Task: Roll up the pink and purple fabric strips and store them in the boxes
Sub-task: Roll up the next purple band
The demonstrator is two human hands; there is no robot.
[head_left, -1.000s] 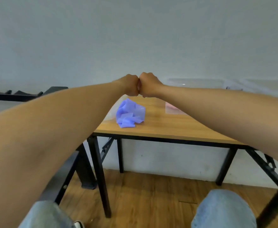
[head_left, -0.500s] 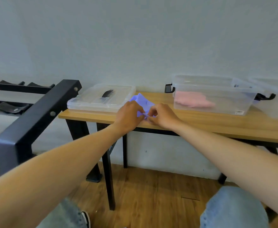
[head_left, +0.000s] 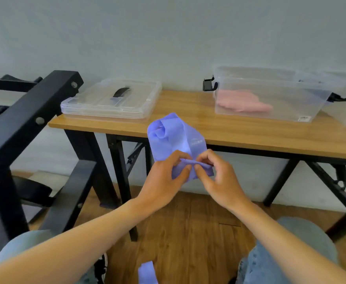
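Hands meet at the centre of the frame, in front of the wooden worktop (head_left: 250, 128): the left hand (head_left: 163, 181) and the right hand (head_left: 219, 181) each pinch the rolled lower edge of the purple fabric strip (head_left: 176, 138), whose loose loops rise above the fingers. Another purple end (head_left: 147, 272) shows at the bottom edge, between the knees. At upper right a clear storage box (head_left: 270, 78) on the worktop holds the pink fabric strip (head_left: 243, 102). A clear lid (head_left: 110, 101) with a black handle lies flat at the worktop's left end.
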